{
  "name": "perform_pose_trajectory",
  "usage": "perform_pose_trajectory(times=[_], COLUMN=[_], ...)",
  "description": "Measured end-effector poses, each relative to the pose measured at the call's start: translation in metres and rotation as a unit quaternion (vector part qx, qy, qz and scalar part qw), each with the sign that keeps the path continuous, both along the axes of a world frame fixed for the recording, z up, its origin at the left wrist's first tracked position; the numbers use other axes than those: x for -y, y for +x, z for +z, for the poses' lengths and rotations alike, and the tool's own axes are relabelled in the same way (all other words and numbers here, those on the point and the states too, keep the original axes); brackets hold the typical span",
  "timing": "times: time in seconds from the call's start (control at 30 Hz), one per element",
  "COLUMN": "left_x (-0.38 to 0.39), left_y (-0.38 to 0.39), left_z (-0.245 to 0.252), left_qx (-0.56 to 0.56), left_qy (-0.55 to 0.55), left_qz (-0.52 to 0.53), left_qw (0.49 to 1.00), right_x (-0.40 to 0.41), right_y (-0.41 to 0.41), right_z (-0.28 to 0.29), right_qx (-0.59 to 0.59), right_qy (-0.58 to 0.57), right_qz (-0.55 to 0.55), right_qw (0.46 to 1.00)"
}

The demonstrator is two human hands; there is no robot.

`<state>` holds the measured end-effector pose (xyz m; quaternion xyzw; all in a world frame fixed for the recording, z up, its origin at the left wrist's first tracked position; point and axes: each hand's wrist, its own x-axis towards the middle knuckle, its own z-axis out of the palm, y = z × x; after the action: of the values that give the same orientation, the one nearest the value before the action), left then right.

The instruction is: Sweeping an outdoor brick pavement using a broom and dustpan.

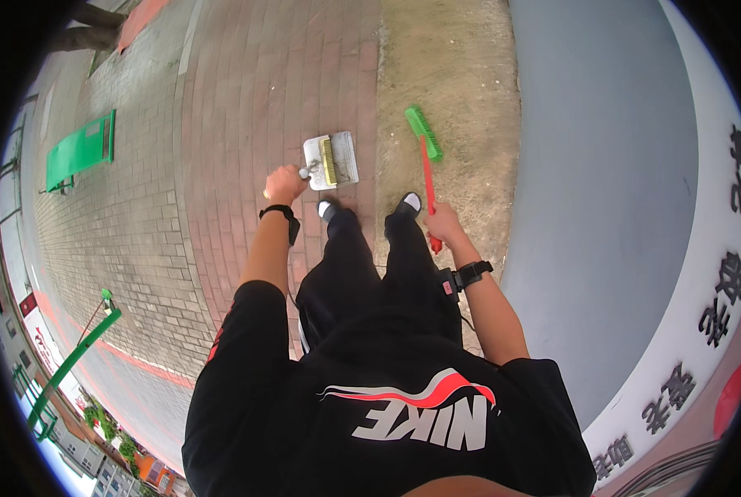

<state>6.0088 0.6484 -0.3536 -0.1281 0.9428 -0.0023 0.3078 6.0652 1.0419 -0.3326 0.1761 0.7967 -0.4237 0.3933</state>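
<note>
My left hand (285, 185) grips the top of the handle of a long-handled dustpan (346, 158), whose pale pan hangs over or rests on the red brick paving; which of the two I cannot tell. A yellowish comb-like strip (328, 161) runs across the pan. My right hand (443, 223) is closed around the red handle of a broom (428, 180). The broom's green bristle head (424, 133) is over the bare concrete strip, ahead of my right foot, apart from the dustpan.
A grey wall (600, 186) with a white band bearing writing rises on the right. At left, a green bench-like fixture (81, 152) and a curved green pole (75, 360) stand on grey paving (140, 248). A tree trunk (91, 28) is at upper left.
</note>
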Motion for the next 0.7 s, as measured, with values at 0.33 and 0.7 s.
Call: perform_pose_trajectory(times=[0.33, 0.7], left_x=[0.084, 0.114], left_y=[-0.027, -0.051], left_z=[-0.015, -0.020], left_qx=[0.000, -0.068], left_qy=[0.028, 0.088], left_qz=[0.028, -0.029], left_qw=[0.999, 0.993], right_x=[0.086, 0.072], right_y=[-0.028, -0.038], right_z=[0.003, 0.075], right_qx=[0.146, 0.143], right_qy=[-0.206, -0.102], right_qz=[-0.096, -0.123], right_qw=[0.963, 0.977])
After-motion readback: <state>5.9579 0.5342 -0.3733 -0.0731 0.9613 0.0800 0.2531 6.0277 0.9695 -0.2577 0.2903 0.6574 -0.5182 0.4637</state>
